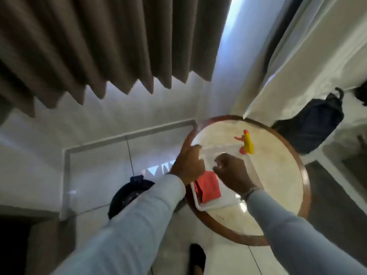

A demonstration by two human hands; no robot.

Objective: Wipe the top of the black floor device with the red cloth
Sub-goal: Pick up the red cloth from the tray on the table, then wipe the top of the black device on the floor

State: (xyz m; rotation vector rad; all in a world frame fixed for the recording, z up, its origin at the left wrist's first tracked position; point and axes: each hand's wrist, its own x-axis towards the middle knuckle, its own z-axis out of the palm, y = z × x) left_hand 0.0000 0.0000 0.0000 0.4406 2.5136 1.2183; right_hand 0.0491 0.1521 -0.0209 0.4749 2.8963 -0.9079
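A folded red cloth (208, 187) lies in a white tray (216, 205) on a round table. Both hands hover above the tray and hold nothing. My left hand (187, 165) is over the tray's left side, index finger stretched toward the table's rim. My right hand (232, 173) sits just right of the cloth with its fingers loosely curled. The black floor device (127, 195) is round and stands on the tiled floor left of the table, partly hidden by my left sleeve.
The round table (278, 175) has a marble top and a brown wooden rim. A yellow spray bottle with a red trigger (247, 142) stands on it. Brown curtains hang at the back. A dark backpack (313, 128) rests on the floor at right.
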